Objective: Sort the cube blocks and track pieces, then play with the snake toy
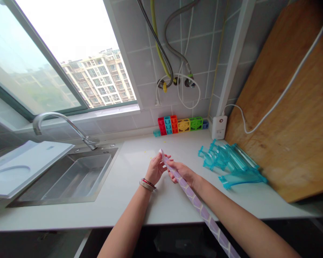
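A long lilac strip with a white zigzag pattern (197,206) runs from its tip above the white counter (129,186) down past the lower edge of the view. My left hand (155,168) pinches the strip near its far tip, fingers closed on it. My right hand (183,173) grips the strip a little lower, fingers wrapped round it, and the strip lies along my right forearm. A bracelet sits on my left wrist.
A pile of clear teal plastic track pieces (230,164) lies to the right. Coloured blocks (181,124) line the tiled wall by a white plug-in device (219,127). A steel sink (70,175) with faucet (61,125) is left. A wooden board (288,107) leans at right.
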Demonstrator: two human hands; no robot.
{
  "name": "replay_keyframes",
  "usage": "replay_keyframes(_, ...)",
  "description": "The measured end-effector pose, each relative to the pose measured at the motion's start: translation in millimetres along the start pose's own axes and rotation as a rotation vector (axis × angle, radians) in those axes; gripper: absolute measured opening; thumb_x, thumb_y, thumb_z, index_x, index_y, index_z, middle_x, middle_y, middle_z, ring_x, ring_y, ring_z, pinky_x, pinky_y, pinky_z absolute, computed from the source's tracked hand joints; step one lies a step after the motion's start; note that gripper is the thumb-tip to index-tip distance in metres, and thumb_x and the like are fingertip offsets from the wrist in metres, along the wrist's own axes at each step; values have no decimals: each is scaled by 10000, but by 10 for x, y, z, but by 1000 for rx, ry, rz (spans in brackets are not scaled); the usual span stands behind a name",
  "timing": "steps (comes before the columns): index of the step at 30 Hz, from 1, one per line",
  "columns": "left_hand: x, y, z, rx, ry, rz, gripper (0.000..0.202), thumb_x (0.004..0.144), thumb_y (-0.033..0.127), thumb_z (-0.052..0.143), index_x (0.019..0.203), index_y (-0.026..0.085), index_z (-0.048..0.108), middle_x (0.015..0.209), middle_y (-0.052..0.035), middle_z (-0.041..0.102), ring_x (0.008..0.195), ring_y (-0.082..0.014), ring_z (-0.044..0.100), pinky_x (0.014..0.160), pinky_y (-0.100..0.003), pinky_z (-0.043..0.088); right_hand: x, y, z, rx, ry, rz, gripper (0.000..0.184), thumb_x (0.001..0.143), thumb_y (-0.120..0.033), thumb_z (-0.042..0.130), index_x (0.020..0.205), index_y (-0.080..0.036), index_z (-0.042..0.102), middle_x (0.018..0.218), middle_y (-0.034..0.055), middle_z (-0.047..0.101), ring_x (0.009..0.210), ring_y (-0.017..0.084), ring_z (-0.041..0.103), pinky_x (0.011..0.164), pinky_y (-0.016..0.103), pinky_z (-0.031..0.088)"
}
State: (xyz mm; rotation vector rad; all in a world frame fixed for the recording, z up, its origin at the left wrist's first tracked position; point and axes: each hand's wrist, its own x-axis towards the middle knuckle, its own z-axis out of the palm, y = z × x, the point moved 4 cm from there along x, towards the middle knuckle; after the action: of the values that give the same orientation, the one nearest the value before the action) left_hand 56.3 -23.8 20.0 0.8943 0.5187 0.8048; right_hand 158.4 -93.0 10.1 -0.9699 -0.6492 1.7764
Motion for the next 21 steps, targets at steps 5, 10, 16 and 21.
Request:
replay_keyframes(5,13,-33,-22,-46,-5,-102,357,850,501,723,929,153,704,886,-76,775,767,-208,743,544,-242,513,8,40,6,-62,37,9,344,964,-430,548,752,-160,572,484,-3,580,349,93,502,343,164,394)
replay_keyframes(10,0,-69,-35,-68,-23,-238,352,881,481,677,793,140,693,693,-36,727,504,-141,648,466,-255,504,48,94,-18,-184,43,-56,320,916,-466,618,818,-161,610,491,-2,615,345,117,534,353,200,446)
replay_keyframes(16,-27,-44,10,-124,-53,-248,337,930,469,638,982,149,728,945,-83,787,629,-130,693,584,-238,536,11,14,12,-158,2,-98,336,928,-478,534,803,-173,597,446,-10,588,312,118,499,325,193,382)
replay_keyframes(21,-80,-9,71,-180,-143,-256,441,963,503,568,1187,147,700,1150,-124,754,971,-218,725,798,-308,558,-133,-93,124,-60,-194,-111,415,934,-522,459,740,-175,577,425,-18,549,300,104,454,340,202,355)
